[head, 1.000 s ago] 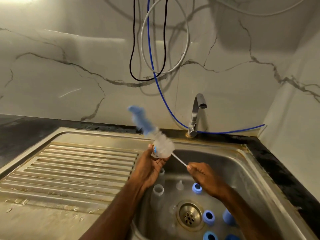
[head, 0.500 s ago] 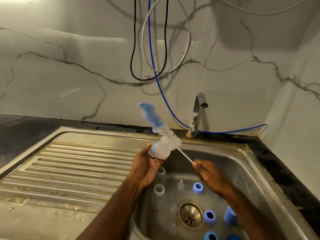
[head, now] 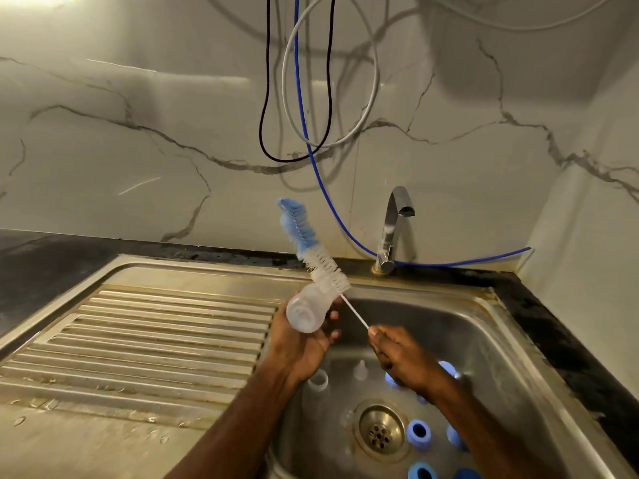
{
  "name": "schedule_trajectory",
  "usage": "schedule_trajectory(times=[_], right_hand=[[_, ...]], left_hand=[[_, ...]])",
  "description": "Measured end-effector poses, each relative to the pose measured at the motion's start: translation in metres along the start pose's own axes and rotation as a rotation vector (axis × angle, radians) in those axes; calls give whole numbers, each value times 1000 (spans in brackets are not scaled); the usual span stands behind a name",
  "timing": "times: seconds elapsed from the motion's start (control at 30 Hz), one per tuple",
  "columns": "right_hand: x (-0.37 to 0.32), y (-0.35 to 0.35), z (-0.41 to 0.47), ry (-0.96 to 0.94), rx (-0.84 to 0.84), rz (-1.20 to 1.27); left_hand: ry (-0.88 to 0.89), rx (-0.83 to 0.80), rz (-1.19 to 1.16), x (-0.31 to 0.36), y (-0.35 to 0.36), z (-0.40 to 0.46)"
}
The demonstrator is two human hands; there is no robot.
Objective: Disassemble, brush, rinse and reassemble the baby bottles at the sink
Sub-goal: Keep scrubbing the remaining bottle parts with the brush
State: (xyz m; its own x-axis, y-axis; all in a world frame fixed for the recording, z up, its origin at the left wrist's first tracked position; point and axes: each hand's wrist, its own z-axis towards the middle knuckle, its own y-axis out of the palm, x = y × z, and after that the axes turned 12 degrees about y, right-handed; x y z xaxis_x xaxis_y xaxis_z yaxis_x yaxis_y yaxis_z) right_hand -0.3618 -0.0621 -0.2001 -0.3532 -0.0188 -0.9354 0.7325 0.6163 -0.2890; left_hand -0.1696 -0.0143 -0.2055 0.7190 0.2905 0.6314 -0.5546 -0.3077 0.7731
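Brushing step. Left hand (head: 304, 344) fingers grasp the bottle (head: 307, 311), tilted over the sink (head: 484, 344); right hand (head: 397, 350) fingers pinch the wire stem of the brush (head: 313, 254), whose bristles stand beyond the bottle. Best practice: steady the bottle, guide bristles squarely into its mouth, then twist.

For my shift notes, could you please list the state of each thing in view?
Left hand: grips bottle.
Bottle: held tilted, uncapped.
Right hand: pinches brush wire.
Brush: outside bottle, bristles beside it.
Tap: no water visible.
Blue rings: loose in sink.
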Motion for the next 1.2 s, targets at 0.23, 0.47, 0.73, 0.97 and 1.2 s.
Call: schedule_trajectory(times=[0.23,0.47,0.73,0.97,1.2], right_hand=[[4,-14,-3,64,-117,-34],[2,-17,-3,69,-82,-14],[44,-62,9,103,239,-79],[61,-68,16,91,299,-226],[61,-67,12,100,292,-332]], left_hand=[[118,3,-184,10,-4,3],[83,3,1,19,-6,3],[450,-629,1224,29,-33,-3],[231,-960,1819,14,-28,-20],[-50,-1057,2269,-8,-24,-42]])
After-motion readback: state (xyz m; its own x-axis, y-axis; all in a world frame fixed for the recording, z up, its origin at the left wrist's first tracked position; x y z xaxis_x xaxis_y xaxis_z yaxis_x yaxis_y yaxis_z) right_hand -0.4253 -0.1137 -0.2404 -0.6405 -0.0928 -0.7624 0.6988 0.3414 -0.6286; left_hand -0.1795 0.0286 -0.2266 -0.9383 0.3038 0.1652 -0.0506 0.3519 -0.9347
